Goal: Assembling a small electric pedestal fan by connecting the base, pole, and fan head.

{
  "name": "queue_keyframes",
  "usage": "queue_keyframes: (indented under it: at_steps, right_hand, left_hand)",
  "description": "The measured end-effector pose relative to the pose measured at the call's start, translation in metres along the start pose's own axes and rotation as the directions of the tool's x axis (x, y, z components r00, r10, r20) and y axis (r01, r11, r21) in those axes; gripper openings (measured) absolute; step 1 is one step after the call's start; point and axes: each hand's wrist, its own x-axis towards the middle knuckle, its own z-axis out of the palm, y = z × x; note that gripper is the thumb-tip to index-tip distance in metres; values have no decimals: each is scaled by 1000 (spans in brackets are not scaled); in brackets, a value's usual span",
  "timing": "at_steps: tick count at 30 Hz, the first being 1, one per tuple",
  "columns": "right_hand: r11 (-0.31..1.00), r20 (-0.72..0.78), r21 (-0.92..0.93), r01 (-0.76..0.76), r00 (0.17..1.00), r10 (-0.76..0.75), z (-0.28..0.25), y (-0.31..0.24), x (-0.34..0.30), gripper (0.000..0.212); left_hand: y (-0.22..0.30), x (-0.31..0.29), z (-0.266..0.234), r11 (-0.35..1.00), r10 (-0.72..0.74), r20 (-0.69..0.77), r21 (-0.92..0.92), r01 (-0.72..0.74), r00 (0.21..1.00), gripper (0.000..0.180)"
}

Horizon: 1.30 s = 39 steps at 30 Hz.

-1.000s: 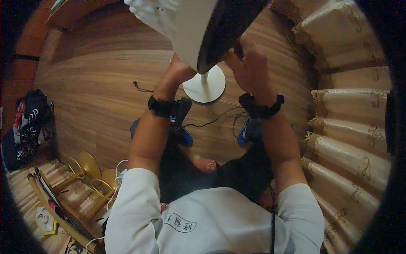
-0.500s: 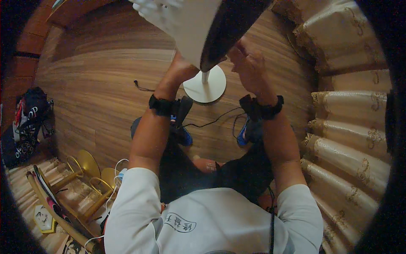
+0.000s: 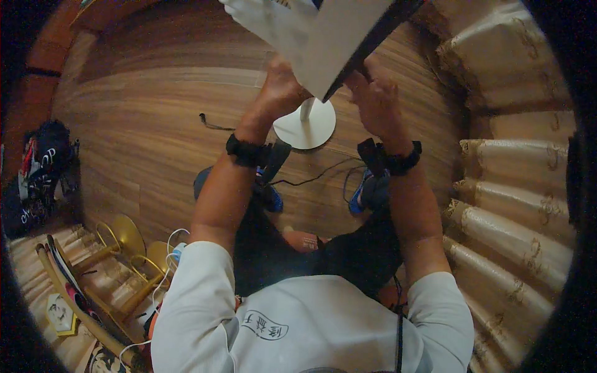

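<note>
A flat white panel (image 3: 339, 43) with a dark side reaches in from the top edge, tilted, its pointed corner down. Pale, rumpled-looking material (image 3: 273, 22) lies along its left. Under that corner a white pole stands on a round white base (image 3: 314, 133) on the floor. My left hand (image 3: 283, 87) is bent in under the panel's left side, its fingers mostly hidden. Close by the panel's dark side, my right hand (image 3: 376, 96) has its fingers curled; what they hold, if anything, does not show. Each wrist wears a black strap.
A black cable (image 3: 317, 177) runs over the wooden floor (image 3: 143, 137) between my feet. Gold patterned curtains (image 3: 510, 217) hang at the right. At the left are a dark printed bag (image 3: 43, 168) and a gold-coloured rack (image 3: 106, 255) with a white cord beside it.
The panel has turned and shifted to the right, showing more of its white face and less of its dark side. Both my hands have moved slightly right with it.
</note>
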Motion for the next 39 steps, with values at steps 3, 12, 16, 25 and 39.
queue_keyframes:
  at_steps: [3,12,16,25,39]
  right_hand:
    - [998,41,31,-60,997,59,5,7,6,36]
    - [994,23,-105,-26,999,29,-10,15,2,40]
    - [989,22,-146,32,999,-29,-25,6,-11,44]
    - [992,43,-129,1,999,5,-55,11,-6,49]
    - [980,394,-198,-23,913,101,75,-49,-12,40]
  left_hand:
    - [3,1,-4,976,97,18,196,-99,995,42]
    - [-19,15,8,995,56,-72,-80,-62,996,68]
    - [0,4,26,999,-35,-73,-38,33,997,66]
    - [58,6,23,953,24,-364,288,88,931,106]
    - [111,-53,-92,896,138,-767,366,250,626,88]
